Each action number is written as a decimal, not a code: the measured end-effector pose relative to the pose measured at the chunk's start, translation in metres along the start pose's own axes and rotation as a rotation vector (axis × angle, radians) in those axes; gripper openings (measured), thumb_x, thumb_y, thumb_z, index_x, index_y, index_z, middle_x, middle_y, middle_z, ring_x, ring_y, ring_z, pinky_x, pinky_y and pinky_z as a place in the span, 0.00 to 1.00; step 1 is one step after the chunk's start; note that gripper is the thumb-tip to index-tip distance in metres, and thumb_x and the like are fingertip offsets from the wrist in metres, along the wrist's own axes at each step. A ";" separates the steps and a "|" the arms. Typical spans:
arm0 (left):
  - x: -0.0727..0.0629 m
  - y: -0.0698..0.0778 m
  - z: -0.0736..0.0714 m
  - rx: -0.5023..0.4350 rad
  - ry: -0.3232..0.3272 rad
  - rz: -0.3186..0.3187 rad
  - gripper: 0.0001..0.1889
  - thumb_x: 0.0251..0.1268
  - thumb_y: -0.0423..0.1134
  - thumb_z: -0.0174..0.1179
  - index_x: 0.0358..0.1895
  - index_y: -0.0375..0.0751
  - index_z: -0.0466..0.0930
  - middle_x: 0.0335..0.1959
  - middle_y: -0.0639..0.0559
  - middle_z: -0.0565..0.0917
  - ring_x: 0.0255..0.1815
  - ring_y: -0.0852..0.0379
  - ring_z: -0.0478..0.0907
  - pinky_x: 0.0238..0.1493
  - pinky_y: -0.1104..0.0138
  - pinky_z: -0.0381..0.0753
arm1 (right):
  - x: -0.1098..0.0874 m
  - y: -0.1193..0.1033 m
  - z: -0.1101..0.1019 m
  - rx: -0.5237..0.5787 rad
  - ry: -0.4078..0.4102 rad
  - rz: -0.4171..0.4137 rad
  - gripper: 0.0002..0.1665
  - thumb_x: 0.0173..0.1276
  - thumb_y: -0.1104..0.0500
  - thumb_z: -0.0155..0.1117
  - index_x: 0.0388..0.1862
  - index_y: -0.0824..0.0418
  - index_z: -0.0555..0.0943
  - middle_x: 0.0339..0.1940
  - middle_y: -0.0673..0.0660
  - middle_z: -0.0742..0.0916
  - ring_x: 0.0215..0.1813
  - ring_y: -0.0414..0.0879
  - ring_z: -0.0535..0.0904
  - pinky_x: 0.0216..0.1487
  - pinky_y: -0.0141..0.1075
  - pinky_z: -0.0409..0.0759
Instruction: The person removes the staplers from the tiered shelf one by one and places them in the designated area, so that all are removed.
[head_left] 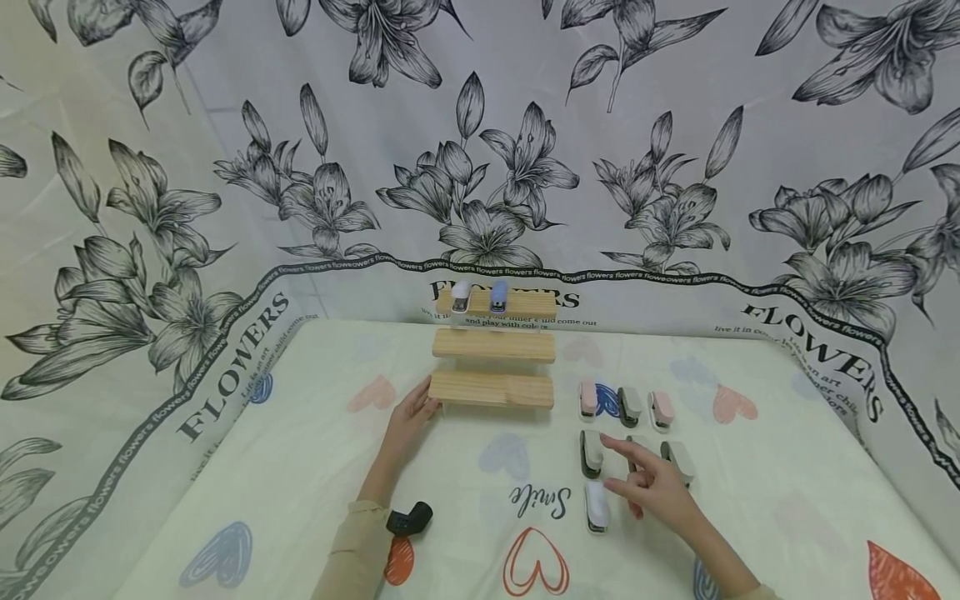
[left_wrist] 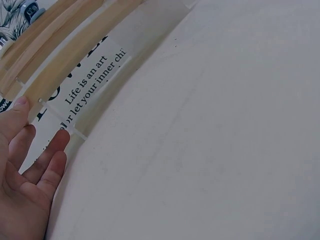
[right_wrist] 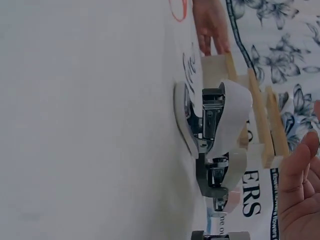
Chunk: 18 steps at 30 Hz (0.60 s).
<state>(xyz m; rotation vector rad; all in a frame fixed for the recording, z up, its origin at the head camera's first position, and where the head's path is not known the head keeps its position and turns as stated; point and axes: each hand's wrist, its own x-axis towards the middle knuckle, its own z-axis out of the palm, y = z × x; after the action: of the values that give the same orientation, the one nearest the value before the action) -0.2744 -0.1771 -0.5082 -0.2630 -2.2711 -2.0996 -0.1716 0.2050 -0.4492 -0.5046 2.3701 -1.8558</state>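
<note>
A tiered rack of wooden boards (head_left: 491,389) with clear side panels stands at mid-table. My left hand (head_left: 410,414) holds the left end of its lowest board; in the left wrist view, the thumb lies on the board's corner. On the top board sit a white stapler (head_left: 461,293) and a blue stapler (head_left: 498,295). My right hand (head_left: 654,483) hovers with index finger and thumb spread, holding nothing, beside a light grey stapler (head_left: 593,452). Just below that is a white stapler (head_left: 597,507). My right hand partly covers another grey stapler.
Pink staplers (head_left: 588,398) and a dark-based grey stapler (head_left: 628,406) form a row right of the rack. Another grey stapler (head_left: 677,460) lies beyond my right hand. A black curved object (head_left: 411,520) rests by my left forearm. Flower-printed cloth (head_left: 480,167) hangs behind the table.
</note>
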 end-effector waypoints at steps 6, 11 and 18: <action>-0.004 0.017 0.001 -0.036 -0.026 0.014 0.27 0.67 0.33 0.49 0.66 0.29 0.54 0.62 0.36 0.61 0.52 0.40 0.71 0.53 0.67 0.69 | 0.023 -0.020 -0.004 -0.020 -0.054 -0.099 0.31 0.58 0.70 0.61 0.61 0.75 0.63 0.19 0.58 0.80 0.10 0.50 0.67 0.09 0.44 0.65; -0.008 0.028 0.004 -0.009 -0.016 -0.004 0.26 0.67 0.31 0.48 0.65 0.28 0.53 0.62 0.36 0.61 0.52 0.40 0.70 0.52 0.70 0.69 | 0.047 -0.014 -0.009 -0.013 -0.119 -0.113 0.32 0.61 0.69 0.59 0.63 0.71 0.62 0.08 0.58 0.75 0.11 0.52 0.68 0.12 0.42 0.69; -0.007 0.024 0.005 -0.009 -0.009 -0.002 0.26 0.67 0.33 0.49 0.66 0.30 0.54 0.62 0.37 0.63 0.54 0.43 0.70 0.52 0.69 0.70 | 0.075 -0.048 -0.008 -0.038 -0.114 -0.081 0.32 0.61 0.67 0.60 0.63 0.70 0.62 0.11 0.65 0.76 0.13 0.51 0.71 0.18 0.39 0.75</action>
<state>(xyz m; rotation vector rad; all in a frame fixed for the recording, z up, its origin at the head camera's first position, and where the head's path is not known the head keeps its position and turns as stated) -0.2636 -0.1714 -0.4863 -0.2711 -2.2683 -2.1143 -0.2346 0.1787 -0.3912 -0.7010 2.3479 -1.7647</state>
